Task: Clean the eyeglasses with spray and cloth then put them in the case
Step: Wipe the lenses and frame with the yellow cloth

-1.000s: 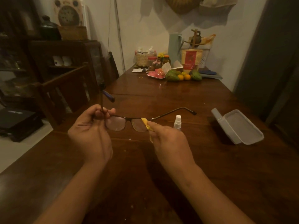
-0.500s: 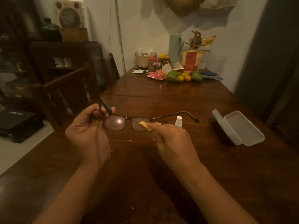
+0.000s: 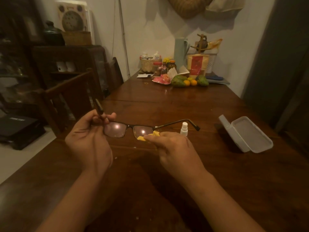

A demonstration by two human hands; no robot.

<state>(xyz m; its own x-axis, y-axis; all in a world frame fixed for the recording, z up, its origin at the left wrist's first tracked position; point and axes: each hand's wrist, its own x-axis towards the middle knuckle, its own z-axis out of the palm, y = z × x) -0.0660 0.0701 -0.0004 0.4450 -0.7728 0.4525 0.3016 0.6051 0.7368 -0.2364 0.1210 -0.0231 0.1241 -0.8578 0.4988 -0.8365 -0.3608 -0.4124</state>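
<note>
Dark-framed eyeglasses [image 3: 127, 128] are held above the wooden table [image 3: 167, 104], temples unfolded. My left hand [image 3: 88, 139] pinches the frame at its left hinge, the left temple sticking up past my fingers. My right hand [image 3: 173, 149] grips a yellow cloth [image 3: 145, 137] pressed against the lower outer part of the right lens. A small white spray bottle [image 3: 184, 128] stands upright on the table just behind my right hand, under the right temple. The pale glasses case [image 3: 245, 133] lies open on the table to the right.
Fruit [image 3: 189, 81], a pink plate [image 3: 161, 80], jars, a basket [image 3: 148, 64] and a pale jug [image 3: 180, 52] crowd the far end of the table. Wooden chairs [image 3: 66, 96] stand along the left side, with a dark cabinet behind them.
The glasses have tilted flatter and dropped slightly, and the left temple has swung. My right hand with the cloth has slid down to the lower outer part of the right lens.
</note>
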